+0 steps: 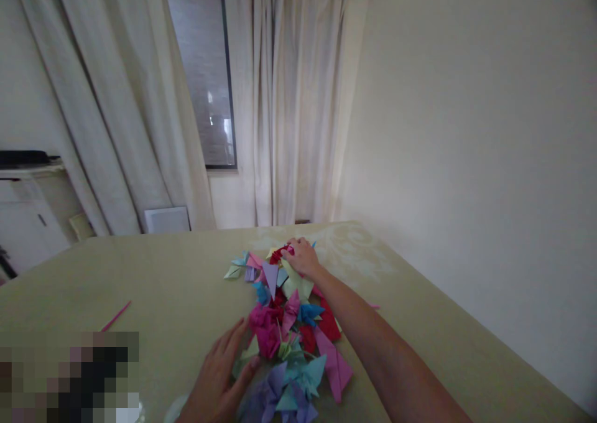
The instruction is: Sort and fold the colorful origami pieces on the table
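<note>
A long pile of folded paper origami pieces lies on the table, several of them flower-shaped. My left hand (224,367) rests at the near left side of the pile, its fingers apart, beside a magenta paper flower (267,326). Stretched over the far end, my right hand (302,256) has its thumb and fingers apart around a red and pink folded paper (278,254). A pale green paper (296,283) and a blue paper piece (310,313) lie close to my right forearm. Nearest to me are teal and purple paper flowers (303,376). A pink folded strip (336,367) sticks out on the right.
The pile is on a yellow-green tablecloth (163,280). A thin pink stick (115,316) lies to the left, near a blurred-out patch in the corner. Curtains (303,99) and a window stand behind the table, with a white wall on the right.
</note>
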